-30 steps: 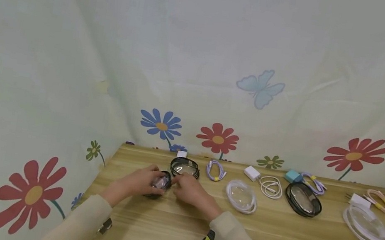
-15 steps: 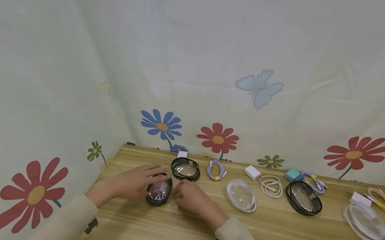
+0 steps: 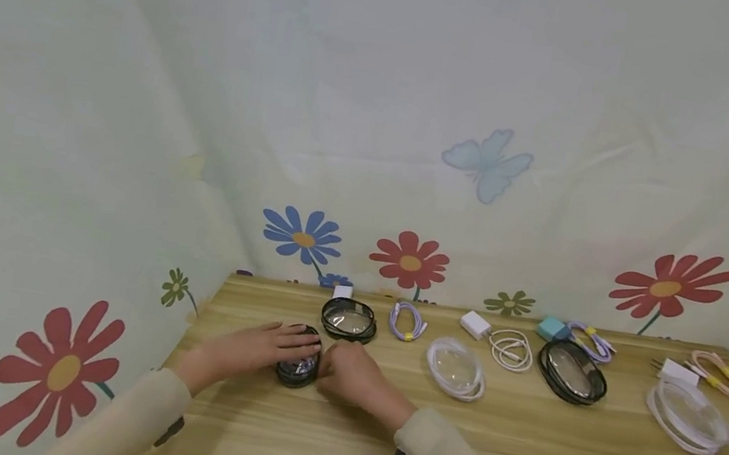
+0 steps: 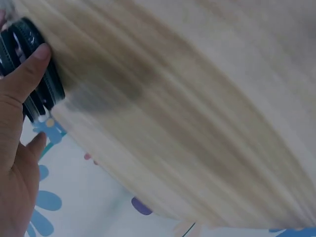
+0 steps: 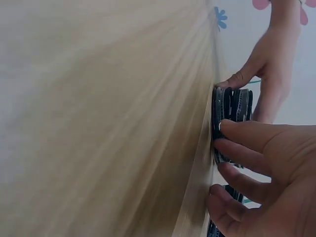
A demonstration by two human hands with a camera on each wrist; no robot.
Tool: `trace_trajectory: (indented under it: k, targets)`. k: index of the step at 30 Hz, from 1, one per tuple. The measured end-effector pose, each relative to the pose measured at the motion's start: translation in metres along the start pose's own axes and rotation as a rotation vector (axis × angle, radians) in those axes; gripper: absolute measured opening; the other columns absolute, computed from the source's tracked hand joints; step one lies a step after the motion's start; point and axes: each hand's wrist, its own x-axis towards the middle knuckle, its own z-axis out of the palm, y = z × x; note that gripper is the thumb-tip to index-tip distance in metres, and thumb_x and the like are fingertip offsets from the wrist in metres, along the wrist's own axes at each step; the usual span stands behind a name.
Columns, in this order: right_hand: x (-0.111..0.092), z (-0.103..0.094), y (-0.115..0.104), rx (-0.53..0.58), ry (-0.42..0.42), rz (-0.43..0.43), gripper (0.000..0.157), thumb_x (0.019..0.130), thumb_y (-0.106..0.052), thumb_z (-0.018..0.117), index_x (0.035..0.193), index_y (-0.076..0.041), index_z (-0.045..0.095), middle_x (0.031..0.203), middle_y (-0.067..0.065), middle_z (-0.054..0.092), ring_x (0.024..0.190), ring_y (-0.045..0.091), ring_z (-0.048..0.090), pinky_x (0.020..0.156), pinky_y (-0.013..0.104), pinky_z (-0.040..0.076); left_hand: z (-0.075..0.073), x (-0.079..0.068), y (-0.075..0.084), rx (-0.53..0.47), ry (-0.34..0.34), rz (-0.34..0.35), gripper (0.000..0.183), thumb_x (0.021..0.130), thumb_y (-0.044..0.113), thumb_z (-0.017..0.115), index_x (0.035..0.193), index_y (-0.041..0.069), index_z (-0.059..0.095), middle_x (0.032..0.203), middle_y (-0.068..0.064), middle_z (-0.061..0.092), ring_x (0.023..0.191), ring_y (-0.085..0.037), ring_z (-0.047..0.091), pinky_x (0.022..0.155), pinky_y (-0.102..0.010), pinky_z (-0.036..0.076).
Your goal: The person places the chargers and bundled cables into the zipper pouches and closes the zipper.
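Note:
A small clear pouch with a black zipped rim [image 3: 296,376] rests on the wooden table, something shiny inside it. My left hand [image 3: 244,352] lies over its top with the fingers across it. In the left wrist view one digit presses the side of the rim. At the pouch's right side is my right hand [image 3: 359,374], its fingers curled. In the right wrist view its thumb and forefinger pinch at the zipper [image 5: 242,101]; the pull is hidden. Just behind, apart from both hands, lies another black-rimmed clear pouch [image 3: 349,322].
A white adapter [image 3: 343,292] and a purple cable [image 3: 407,322] lie at the back. To the right are white-rimmed pouches [image 3: 474,392], a white adapter [image 3: 475,325] with cable [image 3: 511,352], a blue adapter [image 3: 553,329], a black-rimmed pouch [image 3: 571,372] and a pink cable [image 3: 720,375].
The left hand has shifted from gripping the pouch's left side to lying over its top. The pouch has turned and come slightly nearer. The right hand has stayed close beside it, moving slightly nearer.

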Motion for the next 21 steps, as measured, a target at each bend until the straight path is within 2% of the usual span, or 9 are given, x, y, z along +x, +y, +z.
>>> trace_trajectory:
  k: [3,6,8,11,16,18,21]
  targets:
    - [0.006,-0.001,-0.002,0.029,0.009,0.084,0.020,0.080,-0.025,0.086,0.067,-0.015,0.074,0.072,-0.006,0.068,0.076,0.009,0.058,0.079,0.029,0.051,0.005,0.001,0.002,0.028,0.063,-0.007,0.065,0.095,0.016,0.065,0.156,0.013,0.043,0.160,-0.008,0.048,0.143,-0.037,0.051,0.111,-0.056,0.048]
    - [0.011,0.002,-0.005,0.031,0.015,0.131,0.033,0.081,-0.028,0.086,0.057,-0.015,0.067,0.067,-0.006,0.062,0.074,0.008,0.056,0.078,0.028,0.050,0.008,-0.001,0.005,0.017,0.118,0.003,0.068,0.091,0.017,0.069,0.154,0.007,0.046,0.157,-0.013,0.050,0.140,-0.040,0.053,0.110,-0.055,0.049]
    - [0.013,0.006,-0.009,0.003,0.016,0.132,0.038,0.083,-0.028,0.084,0.053,-0.015,0.063,0.066,-0.006,0.059,0.075,0.010,0.056,0.080,0.030,0.049,0.009,-0.005,0.007,0.015,0.146,0.003,0.069,0.089,0.016,0.071,0.152,0.005,0.047,0.156,-0.015,0.051,0.139,-0.040,0.053,0.110,-0.054,0.049]
    - [0.014,0.011,-0.012,-0.063,0.018,0.115,0.038,0.086,-0.024,0.078,0.053,-0.014,0.063,0.070,-0.003,0.061,0.078,0.012,0.059,0.086,0.033,0.050,0.013,-0.009,0.009,0.021,0.183,-0.002,0.070,0.087,0.021,0.073,0.151,0.005,0.048,0.154,-0.015,0.053,0.139,-0.038,0.054,0.108,-0.054,0.051]
    - [0.013,0.012,-0.012,-0.174,0.001,0.120,0.019,0.088,-0.020,0.072,0.075,-0.007,0.073,0.090,0.005,0.070,0.089,0.018,0.063,0.088,0.032,0.050,0.017,-0.007,0.012,-0.016,0.201,-0.014,0.076,0.086,0.025,0.077,0.153,0.006,0.046,0.154,-0.015,0.052,0.139,-0.038,0.053,0.108,-0.052,0.051]
    - [0.012,0.010,-0.011,-0.215,-0.026,0.128,0.021,0.090,-0.023,0.070,0.089,-0.003,0.076,0.101,0.007,0.071,0.097,0.018,0.062,0.089,0.031,0.049,0.017,-0.003,0.013,-0.046,0.180,-0.035,0.077,0.086,0.023,0.078,0.154,0.007,0.045,0.155,-0.015,0.051,0.140,-0.039,0.052,0.109,-0.051,0.051]
    - [0.011,0.009,-0.010,-0.296,-0.071,0.133,0.029,0.094,-0.029,0.068,0.103,-0.002,0.076,0.108,0.007,0.073,0.107,0.018,0.059,0.092,0.031,0.046,0.017,0.002,0.013,-0.074,0.145,-0.058,0.078,0.087,0.022,0.078,0.155,0.009,0.044,0.157,-0.014,0.049,0.141,-0.039,0.051,0.110,-0.050,0.050]
